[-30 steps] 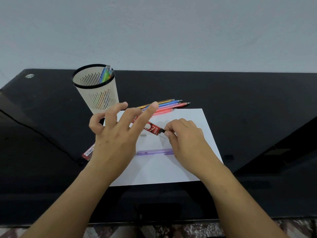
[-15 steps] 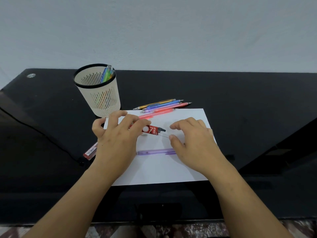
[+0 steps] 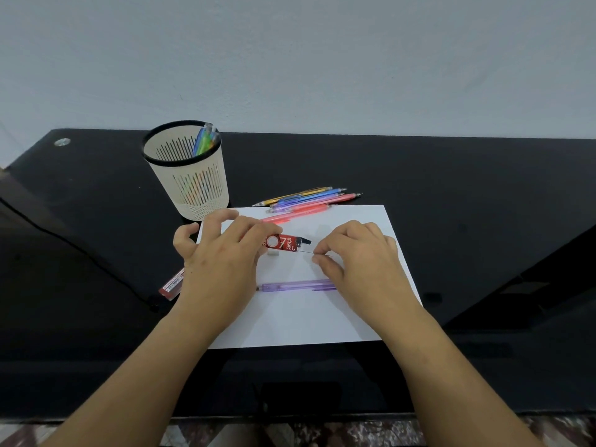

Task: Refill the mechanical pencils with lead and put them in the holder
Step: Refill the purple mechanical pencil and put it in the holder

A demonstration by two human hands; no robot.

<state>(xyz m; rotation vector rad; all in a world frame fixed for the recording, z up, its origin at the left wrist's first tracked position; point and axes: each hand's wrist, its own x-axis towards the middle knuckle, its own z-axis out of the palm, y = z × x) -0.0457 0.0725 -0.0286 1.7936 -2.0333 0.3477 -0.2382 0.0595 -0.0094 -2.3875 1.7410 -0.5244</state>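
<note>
**Desk:** What do the hands have?

**Operator:** On my feed, the left hand (image 3: 219, 269) grips the red lead case (image 3: 285, 243) by its left end. Its fingers are curled round the case, and the black nozzle points toward the right hand (image 3: 361, 262). The right thumb and forefinger pinch a thin lead (image 3: 306, 252) that lies just under the nozzle. I cannot tell whether its far end is in the case. The 2 hands are near each other but not touching.

**Desk:** And the pencil?

**Operator:** 1 purple pencil (image 3: 290, 287) lies flat on the white paper (image 3: 306, 321). It sits between the 2 hands on the wrist side, and its right end runs under the right hand. A small white piece (image 3: 272, 253) lies beside the left fingertips, just under the case. I cannot make out what it is.

**Desk:** Holder?

**Operator:** The holder (image 3: 200, 188) stands upright on the black table (image 3: 451, 227), beyond the left hand. Blue and green pencils (image 3: 204, 141) lean inside it. Beyond both hands, a bundle of coloured pencils (image 3: 309, 196) lies at the paper's far edge, and a pink pencil (image 3: 295, 217) lies nearest the left fingertips. A 2nd red case (image 3: 172, 283) lies on the table just outside the left wrist.
</note>
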